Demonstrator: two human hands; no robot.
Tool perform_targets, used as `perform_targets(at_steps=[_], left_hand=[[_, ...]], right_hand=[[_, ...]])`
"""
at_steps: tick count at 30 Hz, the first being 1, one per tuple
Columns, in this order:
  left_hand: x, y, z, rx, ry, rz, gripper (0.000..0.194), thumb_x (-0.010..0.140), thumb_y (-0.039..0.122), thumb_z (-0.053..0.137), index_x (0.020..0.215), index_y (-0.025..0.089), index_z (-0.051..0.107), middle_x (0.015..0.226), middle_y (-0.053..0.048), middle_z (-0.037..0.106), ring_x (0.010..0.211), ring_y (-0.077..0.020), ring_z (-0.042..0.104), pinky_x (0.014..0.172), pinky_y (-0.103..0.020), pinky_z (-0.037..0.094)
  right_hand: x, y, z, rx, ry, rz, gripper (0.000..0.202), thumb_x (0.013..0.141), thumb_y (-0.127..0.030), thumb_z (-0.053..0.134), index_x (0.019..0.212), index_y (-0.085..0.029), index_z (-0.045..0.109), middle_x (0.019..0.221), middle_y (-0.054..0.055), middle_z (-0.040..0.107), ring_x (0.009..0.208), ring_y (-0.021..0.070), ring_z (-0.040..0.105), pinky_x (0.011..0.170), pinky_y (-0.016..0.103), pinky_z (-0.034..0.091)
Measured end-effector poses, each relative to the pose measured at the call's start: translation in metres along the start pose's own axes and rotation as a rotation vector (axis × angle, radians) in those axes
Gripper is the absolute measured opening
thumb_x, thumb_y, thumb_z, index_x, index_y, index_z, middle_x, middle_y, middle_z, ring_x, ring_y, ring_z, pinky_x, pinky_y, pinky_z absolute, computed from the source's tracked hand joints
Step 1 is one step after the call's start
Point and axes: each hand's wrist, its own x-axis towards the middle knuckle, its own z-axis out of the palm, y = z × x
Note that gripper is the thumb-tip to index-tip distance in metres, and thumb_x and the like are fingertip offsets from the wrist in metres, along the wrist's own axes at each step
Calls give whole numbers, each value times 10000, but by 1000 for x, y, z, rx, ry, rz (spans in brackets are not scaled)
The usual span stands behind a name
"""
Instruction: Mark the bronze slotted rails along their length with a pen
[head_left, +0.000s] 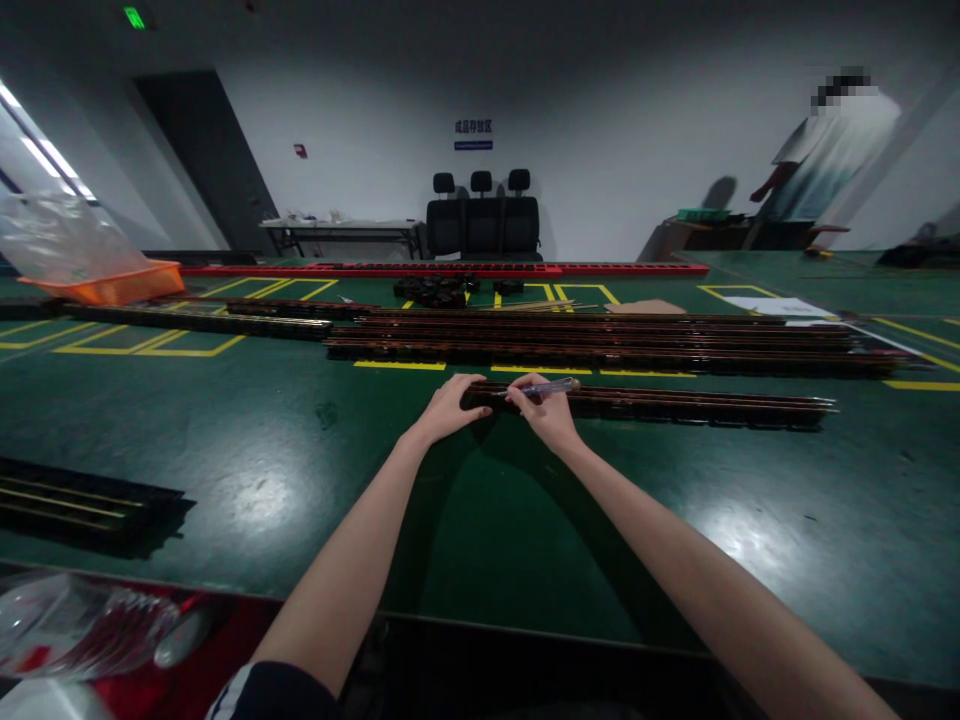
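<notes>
Near the middle of the frame, a dark strip (694,405) lies on the green worktop (525,560), running rightward from between the two hands. The left hand (448,408) grips its left end, fingers at the far edge and thumb at the near one. The right hand (546,410) pinches a slim tool (553,387), its tip pointing left, at or just above the strip; contact is too small to tell.

Work on this strip looks under way at its left end; whether its remaining length is finished, I cannot tell. A bundle (600,340) of similar strips lies just beyond, and another group (82,505) sits at the lower left, both untouched by the hands. Nothing visible shows which of these are done and which are left.
</notes>
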Motion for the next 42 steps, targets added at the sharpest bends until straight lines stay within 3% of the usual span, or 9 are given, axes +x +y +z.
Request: perform_targets(at_steps=[6,14,21,27,35,42], left_hand=[[0,0,1,11,13,-12,465,788,303,620,1234,234,511,1272,-83,532,1200,-258,502,1032,-459,382],[-1,1,2,-3,0,-27,429,847,364,538,1251,226,498,1302,-86,520,1212,-254,488,1038,-468,371],[0,0,3,22,30,-9,391,839,355,554,1209,237,521,1270,-75,544,1192,-244,507,1025,-442,383],[1,6,4,84,80,-89,376,772,375,651,1104,236,543,1184,-69,581,1104,-257,557,964,-444,423],[-1,13,4,146,128,-161,366,741,403,682,1020,207,546,1124,-83,609,1056,-285,568,906,-445,447],[-1,10,6,219,125,-162,381,777,439,628,1063,205,534,1131,-101,621,1079,-300,550,916,-451,429]], right_hand=[[-2,-1,0,1,37,-13,156,781,-354,605,750,-202,590,716,41,656,659,187,620,621,325,497],[-3,-1,-3,9,102,6,161,789,-361,588,757,-203,582,705,51,659,656,193,627,577,311,499],[-2,3,-2,17,68,14,214,783,-419,596,770,-206,582,705,50,664,644,193,631,565,313,504],[-2,2,0,40,64,41,264,776,-471,608,763,-208,587,710,55,663,660,203,630,578,318,497],[-2,0,-1,29,5,37,249,789,-451,603,775,-203,592,738,51,665,691,197,627,589,322,497],[-2,1,-1,44,-13,26,185,810,-383,592,784,-201,599,756,51,672,698,191,629,584,317,500]])
